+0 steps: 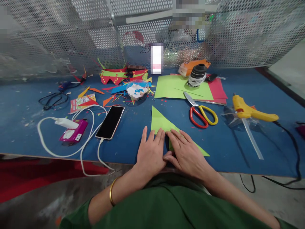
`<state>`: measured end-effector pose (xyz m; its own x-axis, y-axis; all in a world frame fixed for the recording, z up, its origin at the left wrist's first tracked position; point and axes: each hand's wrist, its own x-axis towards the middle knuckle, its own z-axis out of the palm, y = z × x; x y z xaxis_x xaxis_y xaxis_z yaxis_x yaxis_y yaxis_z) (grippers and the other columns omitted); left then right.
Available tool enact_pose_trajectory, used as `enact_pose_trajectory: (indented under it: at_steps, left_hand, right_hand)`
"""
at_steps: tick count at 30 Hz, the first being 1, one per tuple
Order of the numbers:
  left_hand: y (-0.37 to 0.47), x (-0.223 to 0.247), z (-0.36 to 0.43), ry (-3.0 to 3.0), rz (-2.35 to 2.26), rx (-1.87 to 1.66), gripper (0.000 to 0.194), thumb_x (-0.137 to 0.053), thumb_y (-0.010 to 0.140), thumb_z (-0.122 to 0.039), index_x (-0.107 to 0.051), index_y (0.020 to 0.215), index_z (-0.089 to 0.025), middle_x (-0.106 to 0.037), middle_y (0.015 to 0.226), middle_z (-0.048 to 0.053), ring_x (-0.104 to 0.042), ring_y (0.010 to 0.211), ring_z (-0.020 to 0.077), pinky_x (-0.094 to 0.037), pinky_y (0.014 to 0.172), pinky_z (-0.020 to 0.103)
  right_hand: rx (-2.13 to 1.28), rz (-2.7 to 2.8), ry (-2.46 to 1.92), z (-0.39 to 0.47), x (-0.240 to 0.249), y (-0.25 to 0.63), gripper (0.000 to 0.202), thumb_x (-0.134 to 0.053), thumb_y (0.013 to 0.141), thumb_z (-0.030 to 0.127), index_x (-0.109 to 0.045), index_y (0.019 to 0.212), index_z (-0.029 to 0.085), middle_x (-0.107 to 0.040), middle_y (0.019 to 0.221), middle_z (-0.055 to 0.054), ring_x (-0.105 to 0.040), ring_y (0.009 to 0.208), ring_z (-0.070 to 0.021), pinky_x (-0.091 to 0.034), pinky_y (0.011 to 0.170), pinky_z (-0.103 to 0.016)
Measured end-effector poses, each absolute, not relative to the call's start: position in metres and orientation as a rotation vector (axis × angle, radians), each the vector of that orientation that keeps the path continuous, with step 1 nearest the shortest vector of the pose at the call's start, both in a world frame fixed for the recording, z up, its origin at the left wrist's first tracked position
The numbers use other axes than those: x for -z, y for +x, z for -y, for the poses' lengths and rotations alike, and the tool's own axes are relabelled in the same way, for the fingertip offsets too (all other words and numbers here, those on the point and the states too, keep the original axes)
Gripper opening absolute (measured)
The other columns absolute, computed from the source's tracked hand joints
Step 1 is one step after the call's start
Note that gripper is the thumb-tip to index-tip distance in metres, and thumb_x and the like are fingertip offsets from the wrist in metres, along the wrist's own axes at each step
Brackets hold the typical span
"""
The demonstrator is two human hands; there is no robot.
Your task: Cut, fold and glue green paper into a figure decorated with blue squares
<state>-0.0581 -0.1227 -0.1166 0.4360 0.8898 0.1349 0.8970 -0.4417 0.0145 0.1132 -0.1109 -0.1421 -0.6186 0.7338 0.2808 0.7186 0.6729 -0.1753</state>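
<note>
A light green sheet of paper [160, 119], folded into a triangle, lies on the blue table under both of my hands. My left hand [151, 152] rests flat on its lower left part, with the fingers stretched forward. Beside it my right hand [187, 151] presses on the paper's right side, fingers stretched out and thumb pointing toward the left hand. The fingertips of the two hands nearly meet at the paper's middle. Part of the paper is hidden beneath the hands. To the right of the paper lie scissors [199, 111] with one red and one yellow handle loop.
A phone [111, 122] on a white cable and a purple power strip [73, 130] lie left. A yellow glue gun [252, 111] is right. Behind are green sheets [166, 87], a black-and-white spool [197, 74], a round dish [137, 90], and paper glasses [113, 76]. Perforated mesh [95, 38] stands behind.
</note>
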Motion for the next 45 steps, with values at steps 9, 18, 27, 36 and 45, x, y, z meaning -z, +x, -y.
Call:
enact_pose_trajectory:
  at_steps: [9,18,27,36,45]
  left_hand:
    - [-0.086,0.118,0.128,-2.518,1.722,0.239,0.067,-0.041,0.098,-0.057,-0.053,0.142,-0.008,-0.054,0.148,0.014,-0.044,0.139,0.0394,-0.017,0.119,0.067]
    - [-0.081,0.119,0.117,-2.652,1.573,0.238,0.063,-0.037,0.1,-0.054,-0.049,0.146,-0.012,-0.05,0.152,0.012,-0.037,0.146,0.0334,-0.024,0.12,0.059]
    - [-0.086,0.12,0.114,-2.722,1.571,0.304,0.054,-0.038,0.1,-0.03,-0.043,0.149,-0.009,-0.044,0.157,0.012,-0.033,0.148,0.029,-0.027,0.121,0.05]
    - [-0.076,0.116,0.111,-2.784,1.615,0.275,0.051,-0.042,0.101,-0.041,-0.051,0.144,-0.015,-0.054,0.148,0.013,-0.04,0.144,0.0318,-0.023,0.121,0.056]
    - [-0.065,0.121,0.112,-2.692,1.712,0.395,0.052,-0.058,0.093,-0.048,-0.059,0.136,-0.018,-0.062,0.139,0.013,-0.047,0.137,0.0351,-0.023,0.119,0.061]
  right_hand:
    - [-0.019,2.574,-1.125,0.111,0.138,0.114,0.081,-0.032,0.099,0.061,-0.047,0.14,-0.006,-0.058,0.139,-0.027,-0.051,0.134,-0.0387,-0.039,0.113,-0.056]
    - [-0.009,2.56,-1.132,0.112,0.14,0.112,0.081,-0.033,0.098,0.063,-0.047,0.14,-0.005,-0.058,0.139,-0.027,-0.052,0.133,-0.0382,-0.04,0.113,-0.055]
    - [-0.004,2.553,-1.128,0.113,0.14,0.112,0.083,-0.034,0.097,0.064,-0.046,0.141,-0.005,-0.058,0.139,-0.027,-0.052,0.133,-0.0378,-0.04,0.114,-0.054]
    - [-0.363,2.438,-1.099,0.1,0.132,0.129,0.066,-0.025,0.104,0.052,-0.049,0.14,0.002,-0.059,0.14,-0.023,-0.054,0.134,-0.0303,-0.045,0.11,-0.051]
    - [-0.066,2.586,-1.045,0.106,0.119,0.136,0.073,-0.035,0.1,0.059,-0.048,0.14,0.0,-0.061,0.139,-0.021,-0.046,0.139,-0.0344,-0.038,0.115,-0.052]
